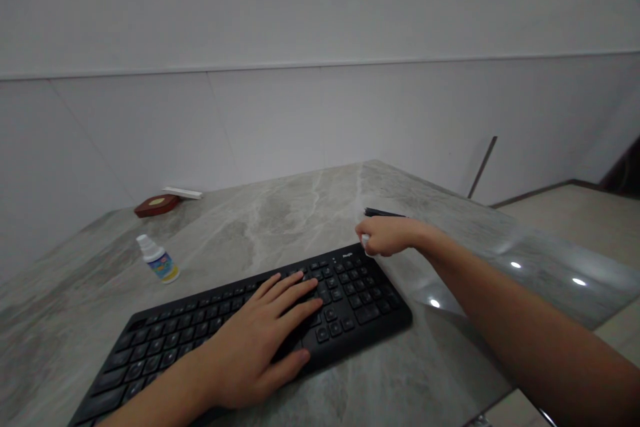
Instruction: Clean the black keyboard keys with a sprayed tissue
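A black keyboard point(360, 300) lies at a slant on the grey marbled table. My left hand point(270, 330) rests flat across its keys, fingers spread, the thumb near the front edge. At the far right corner of the keyboard is my right hand point(385, 235), its fingers closed around a small white wad point(365, 240) that looks like tissue or a wipe. Most of that wad is hidden by the fingers. Just behind the right hand lies a dark slim object point(384, 212), partly covered, of a kind I cannot make out.
A white spray bottle point(159, 260) with a blue and yellow label stands left of the keyboard. Farther back, a reddish-brown box point(157, 205) and a flat white strip point(183, 193) lie by the wall point(280, 120). The marbled table point(300, 213) has its edge on the right.
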Demonstrator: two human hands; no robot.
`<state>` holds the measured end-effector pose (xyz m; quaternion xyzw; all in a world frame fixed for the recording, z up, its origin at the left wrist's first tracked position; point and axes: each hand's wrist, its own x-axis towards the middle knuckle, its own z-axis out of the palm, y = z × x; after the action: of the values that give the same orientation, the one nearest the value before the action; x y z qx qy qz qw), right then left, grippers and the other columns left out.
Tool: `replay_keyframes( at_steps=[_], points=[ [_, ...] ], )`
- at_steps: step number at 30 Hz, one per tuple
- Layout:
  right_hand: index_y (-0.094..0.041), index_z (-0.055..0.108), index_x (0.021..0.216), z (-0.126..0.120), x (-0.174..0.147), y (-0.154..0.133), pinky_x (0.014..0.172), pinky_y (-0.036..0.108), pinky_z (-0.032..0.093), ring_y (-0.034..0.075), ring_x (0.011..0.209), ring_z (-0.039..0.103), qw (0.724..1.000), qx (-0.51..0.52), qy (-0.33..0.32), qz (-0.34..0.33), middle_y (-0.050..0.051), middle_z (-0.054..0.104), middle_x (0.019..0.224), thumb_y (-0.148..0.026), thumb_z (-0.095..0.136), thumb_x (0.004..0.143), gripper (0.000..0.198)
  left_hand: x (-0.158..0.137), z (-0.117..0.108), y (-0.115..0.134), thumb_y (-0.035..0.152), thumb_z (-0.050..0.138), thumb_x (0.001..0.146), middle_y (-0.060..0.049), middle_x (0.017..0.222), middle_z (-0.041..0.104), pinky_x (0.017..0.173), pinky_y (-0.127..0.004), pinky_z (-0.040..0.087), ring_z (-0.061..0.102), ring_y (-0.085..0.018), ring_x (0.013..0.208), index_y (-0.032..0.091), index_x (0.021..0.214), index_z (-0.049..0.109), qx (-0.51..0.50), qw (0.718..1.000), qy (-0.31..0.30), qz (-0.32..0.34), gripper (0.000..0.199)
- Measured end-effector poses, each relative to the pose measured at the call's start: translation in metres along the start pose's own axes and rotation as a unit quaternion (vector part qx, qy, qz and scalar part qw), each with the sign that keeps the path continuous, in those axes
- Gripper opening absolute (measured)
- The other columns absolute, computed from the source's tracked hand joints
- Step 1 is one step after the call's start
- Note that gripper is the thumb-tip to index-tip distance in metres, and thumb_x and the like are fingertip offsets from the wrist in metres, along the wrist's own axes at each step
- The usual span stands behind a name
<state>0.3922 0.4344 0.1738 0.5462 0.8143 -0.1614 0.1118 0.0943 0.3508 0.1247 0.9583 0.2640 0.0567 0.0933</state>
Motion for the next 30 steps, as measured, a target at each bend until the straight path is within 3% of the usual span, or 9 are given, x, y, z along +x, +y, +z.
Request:
replay_keyframes(
  at_steps=[3, 14, 25, 30],
  points=[
    [-0.01, 0.066, 0.089, -0.001, -0.001, 0.002, 0.053, 0.027, 0.037, 0.02, 0.064, 0.061, 0.999, 0.019, -0.026, 0.005, 0.012, 0.07, 0.08, -0.015, 0.05, 0.067, 0.028, 0.0, 0.0, 0.0, 0.031, 0.055, 0.093, -0.004, 0.16, 0.026, 0.117, -0.061, 0.022, 0.024, -0.034, 0.146, 0.029, 0.15, 0.033, 0.003, 1.0, -0.002, -0.002, 0.061],
    [-0.012, 0.064, 0.091, 0.001, 0.001, -0.008, 0.058, 0.025, 0.038, 0.017, 0.064, 0.061, 0.997, 0.055, 0.042, -0.015, 0.008, 0.068, 0.073, -0.014, 0.048, 0.072, 0.025, 0.001, 0.001, -0.001, 0.032, 0.054, 0.094, -0.004, 0.16, 0.026, 0.117, -0.061, 0.022, 0.024, -0.034, 0.146, 0.029, 0.15, 0.033, 0.007, 1.0, -0.004, -0.002, 0.06],
    [-0.012, 0.064, 0.089, 0.002, 0.002, -0.001, 0.053, 0.026, 0.039, 0.017, 0.061, 0.06, 0.995, 0.092, -0.048, 0.005, 0.008, 0.067, 0.081, -0.014, 0.051, 0.064, 0.027, 0.001, 0.0, 0.0, 0.031, 0.056, 0.093, -0.005, 0.16, 0.028, 0.117, -0.061, 0.023, 0.025, -0.034, 0.146, 0.029, 0.15, 0.034, -0.005, 1.0, 0.009, 0.004, 0.061],
    [-0.014, 0.065, 0.087, 0.006, 0.007, -0.005, 0.061, 0.027, 0.039, 0.02, 0.076, 0.062, 0.996, 0.044, 0.055, -0.059, 0.01, 0.069, 0.087, -0.017, 0.053, 0.07, 0.022, 0.001, 0.0, -0.001, 0.033, 0.054, 0.094, -0.004, 0.16, 0.027, 0.117, -0.062, 0.023, 0.024, -0.034, 0.146, 0.029, 0.15, 0.034, 0.005, 1.0, -0.003, 0.0, 0.059]
  ],
)
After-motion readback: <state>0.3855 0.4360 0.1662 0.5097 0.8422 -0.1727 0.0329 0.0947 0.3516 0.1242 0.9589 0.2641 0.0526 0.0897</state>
